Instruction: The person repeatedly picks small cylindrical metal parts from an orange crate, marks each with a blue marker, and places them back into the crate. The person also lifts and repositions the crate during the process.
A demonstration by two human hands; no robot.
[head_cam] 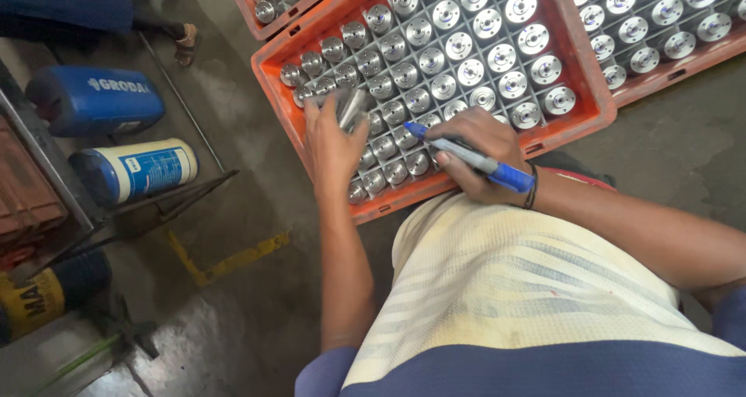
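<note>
**Lifting 1 steel part while the marker waits over the crate**

Hovering over the near corner of the orange plastic crate point(579, 94), both hands are busy. The left hand point(332, 141) has its fingers wrapped round a shiny round machined steel part point(351, 106), raised just above its slot at the crate's left side; the part is blurred, so how firm that hold is I cannot tell. The right hand point(478, 152) is clenched on a blue felt-tip marker point(470, 158), uncapped tip pointing left toward the lifted piece, the barrel running back across the knuckles toward the wrist.

Now the risks, as I judge them. That lifted part looks smooth and heavy: a loose pinch could let it drop onto the rows of steel parts point(466, 55) still seated in the grey divider grid, denting faces or knocking neighbours askew. The marker tip sits just beside other parts, so a stray sweep could ink the wrong one. The hands are close together, and a bump between them could smear a mark or jar the piece loose.

2 more orange crates point(668, 71) of the same parts sit touching behind, leaving little margin. Off to the left, blue plastic drums point(93, 102) lie on the concrete floor point(256, 273), well apart from the work.
</note>
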